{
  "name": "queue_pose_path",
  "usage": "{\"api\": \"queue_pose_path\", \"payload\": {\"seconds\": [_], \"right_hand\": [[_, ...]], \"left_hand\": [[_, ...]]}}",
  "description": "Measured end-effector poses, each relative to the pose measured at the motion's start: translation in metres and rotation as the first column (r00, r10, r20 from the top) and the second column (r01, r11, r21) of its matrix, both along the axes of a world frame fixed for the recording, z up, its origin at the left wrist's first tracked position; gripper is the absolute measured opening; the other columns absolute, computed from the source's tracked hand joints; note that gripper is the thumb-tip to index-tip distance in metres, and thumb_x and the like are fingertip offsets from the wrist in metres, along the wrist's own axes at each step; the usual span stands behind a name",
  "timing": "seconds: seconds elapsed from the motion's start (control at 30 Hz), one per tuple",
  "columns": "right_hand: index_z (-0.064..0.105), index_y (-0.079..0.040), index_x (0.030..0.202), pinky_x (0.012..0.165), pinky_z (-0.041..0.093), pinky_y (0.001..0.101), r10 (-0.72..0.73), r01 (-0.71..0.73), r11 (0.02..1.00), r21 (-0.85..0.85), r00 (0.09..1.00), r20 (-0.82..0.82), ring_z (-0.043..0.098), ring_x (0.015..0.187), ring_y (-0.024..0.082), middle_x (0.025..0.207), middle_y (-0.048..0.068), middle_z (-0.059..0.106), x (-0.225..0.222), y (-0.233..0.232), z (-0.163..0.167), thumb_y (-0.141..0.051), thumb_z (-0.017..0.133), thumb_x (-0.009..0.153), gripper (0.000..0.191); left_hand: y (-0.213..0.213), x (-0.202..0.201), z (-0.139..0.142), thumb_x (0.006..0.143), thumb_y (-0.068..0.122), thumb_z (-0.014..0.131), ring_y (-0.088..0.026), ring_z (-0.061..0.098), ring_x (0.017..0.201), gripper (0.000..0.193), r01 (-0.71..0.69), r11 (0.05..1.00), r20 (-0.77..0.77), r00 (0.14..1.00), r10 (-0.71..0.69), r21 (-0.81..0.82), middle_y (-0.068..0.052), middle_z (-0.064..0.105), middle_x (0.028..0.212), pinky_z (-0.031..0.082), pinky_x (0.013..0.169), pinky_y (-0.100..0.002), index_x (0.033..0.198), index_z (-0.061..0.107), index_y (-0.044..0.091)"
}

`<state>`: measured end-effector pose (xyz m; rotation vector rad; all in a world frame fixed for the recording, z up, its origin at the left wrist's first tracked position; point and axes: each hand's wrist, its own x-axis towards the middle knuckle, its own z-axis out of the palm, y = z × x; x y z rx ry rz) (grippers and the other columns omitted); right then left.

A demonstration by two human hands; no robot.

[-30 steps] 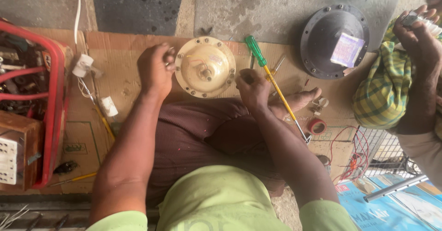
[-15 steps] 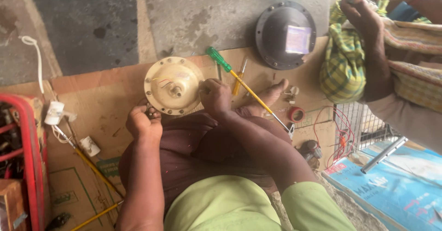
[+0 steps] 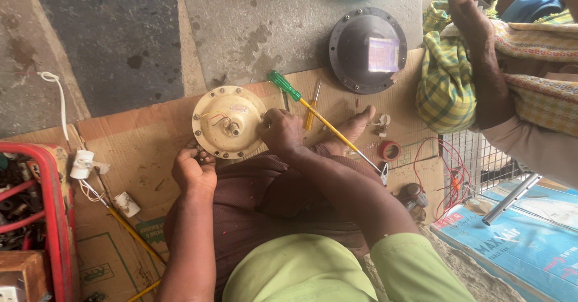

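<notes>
Flattened cardboard [image 3: 144, 151] is lying over the grey concrete floor [image 3: 241, 25], and I am sitting on it with a cream round motor housing [image 3: 228, 121] resting flat just past my knees. Its open face is pointing up at me, red and yellow wires showing at its centre; being round, it is showing no long axis. My right hand [image 3: 282, 131] is closing on its right rim, the fingertips hidden against the edge. My left hand [image 3: 194, 171] is curling shut at the lower left rim on something too small to make out. The two hands are sitting apart, one on each side of the housing. A green-handled screwdriver [image 3: 313, 110] is lying just beside my right hand, its shaft running diagonally down to the right. A dark round cover [image 3: 368, 49] is sitting further off, and a red crate [image 3: 57, 218] is being cut off at the left edge.
</notes>
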<state>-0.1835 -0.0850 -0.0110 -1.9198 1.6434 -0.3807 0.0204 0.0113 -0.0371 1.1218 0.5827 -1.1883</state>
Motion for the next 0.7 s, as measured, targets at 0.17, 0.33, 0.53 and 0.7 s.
{"api": "queue_pose_path", "payload": {"seconds": [0.17,0.33,0.53,0.7], "right_hand": [[0.072,-0.009,0.08,0.066,0.055,0.0456,0.004,-0.003,0.996,-0.093,1.0,0.011,0.07,0.068,0.03,0.08,0.011,0.073,0.002,-0.001,-0.003,-0.02,0.08,0.073,0.015],[0.074,-0.007,0.087,0.067,0.057,0.0385,-0.133,0.116,0.985,0.132,0.983,0.129,0.072,0.07,0.024,0.079,0.01,0.074,-0.015,-0.013,0.01,-0.013,0.083,0.071,0.019],[0.071,0.004,0.095,0.071,0.062,0.0372,-0.483,-0.128,0.7,0.703,0.641,0.597,0.072,0.075,0.022,0.09,0.017,0.074,-0.046,0.002,0.038,0.004,0.068,0.082,0.014],[0.073,0.0,0.108,0.082,0.063,0.0309,-0.518,-0.14,0.633,0.762,0.654,0.551,0.076,0.088,0.021,0.099,0.016,0.078,-0.074,0.004,0.034,-0.015,0.058,0.094,0.026]], "left_hand": [[0.003,-0.001,0.001,0.081,0.002,0.051,-0.012,0.051,0.068,0.027,0.022,0.999,0.034,0.999,-0.02,-0.045,-0.004,0.061,0.085,0.042,0.059,-0.025,0.101,0.068,-0.002],[0.023,-0.007,0.022,0.092,0.007,0.063,-0.017,0.059,0.076,0.003,0.002,0.958,-0.115,0.993,-0.037,-0.286,-0.005,0.061,0.086,0.047,0.066,-0.032,0.093,0.062,0.005],[0.021,-0.046,0.056,0.098,0.025,0.062,-0.017,0.061,0.077,0.023,0.35,0.907,-0.067,0.925,-0.375,-0.234,-0.008,0.068,0.086,0.051,0.069,-0.033,0.097,0.068,0.003],[0.021,-0.058,0.061,0.1,0.027,0.06,-0.022,0.065,0.084,0.028,0.369,0.858,-0.195,0.869,-0.455,-0.356,-0.014,0.07,0.094,0.054,0.074,-0.034,0.098,0.067,0.0]]}}
